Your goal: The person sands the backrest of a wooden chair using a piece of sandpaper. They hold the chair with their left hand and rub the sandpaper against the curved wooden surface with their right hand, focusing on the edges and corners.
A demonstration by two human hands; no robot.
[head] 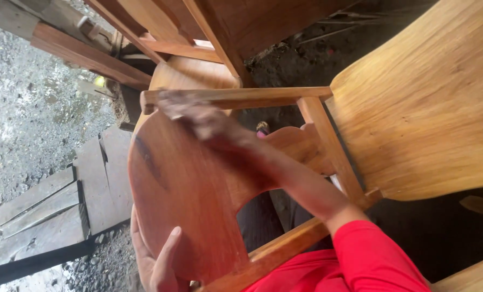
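I hold a wooden chair tipped on its side. Its curved reddish-brown back panel faces me. My left hand grips the panel's lower edge, thumb on the front face. My right hand, blurred by motion, presses on the upper edge of the panel next to a light wooden rail; whether it holds anything I cannot tell. My red sleeve covers the right arm near the bottom. The chair's pale wooden seat fills the right side.
Another wooden chair frame stands at the top. Grey weathered planks lie on wet gravel ground at the left. A dark wooden beam runs across the upper left. Dark soil shows behind the seat.
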